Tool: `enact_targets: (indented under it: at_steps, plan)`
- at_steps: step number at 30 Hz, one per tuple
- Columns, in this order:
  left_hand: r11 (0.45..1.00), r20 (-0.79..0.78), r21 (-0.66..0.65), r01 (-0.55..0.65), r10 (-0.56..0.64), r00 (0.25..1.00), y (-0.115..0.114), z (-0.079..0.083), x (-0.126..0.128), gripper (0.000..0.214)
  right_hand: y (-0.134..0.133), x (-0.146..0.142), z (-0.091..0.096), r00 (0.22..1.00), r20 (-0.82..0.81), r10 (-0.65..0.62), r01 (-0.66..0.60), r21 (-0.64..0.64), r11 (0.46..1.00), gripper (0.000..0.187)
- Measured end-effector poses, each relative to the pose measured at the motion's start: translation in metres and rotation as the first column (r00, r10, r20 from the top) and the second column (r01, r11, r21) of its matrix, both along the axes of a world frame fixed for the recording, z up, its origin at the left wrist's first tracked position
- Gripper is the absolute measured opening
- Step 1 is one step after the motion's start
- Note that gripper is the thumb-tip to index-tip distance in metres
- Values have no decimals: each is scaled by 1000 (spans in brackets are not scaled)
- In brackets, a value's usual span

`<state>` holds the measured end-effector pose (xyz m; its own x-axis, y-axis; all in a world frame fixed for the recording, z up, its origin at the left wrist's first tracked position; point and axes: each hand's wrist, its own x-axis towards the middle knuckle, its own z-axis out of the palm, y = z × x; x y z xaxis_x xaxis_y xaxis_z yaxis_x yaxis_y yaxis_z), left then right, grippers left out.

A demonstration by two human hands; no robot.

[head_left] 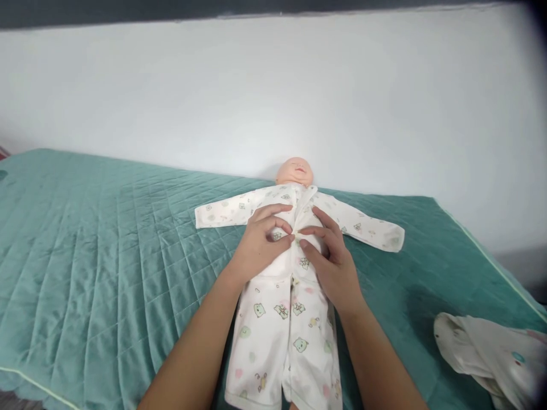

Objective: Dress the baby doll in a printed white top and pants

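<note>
A baby doll lies on its back, dressed in a white printed baby romper with long sleeves stretched out to both sides. My left hand pinches the edge of the romper's front opening at the chest, thumb and index finger together. Opposite it, my right hand has its thumb and index finger closed on the other side of the same opening. The fingertips of both hands nearly meet there. Whatever fastener lies between them is too small to make out. Below the hands, the front seam runs down to the legs.
A green quilted bedspread covers the bed under the doll. Behind the doll's head rises a white wall. A crumpled white cloth garment lies at the lower right.
</note>
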<state>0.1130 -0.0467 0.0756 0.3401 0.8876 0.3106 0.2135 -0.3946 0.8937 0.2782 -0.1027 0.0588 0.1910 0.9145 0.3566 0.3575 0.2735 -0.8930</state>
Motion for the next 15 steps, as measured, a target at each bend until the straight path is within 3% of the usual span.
enact_targets:
  at_steps: [15]
  plan:
    - [988,-26,72,-135,137,990,-5,-2,7,17,-2,4,4,1000,-20,-7,5,-75,997,15]
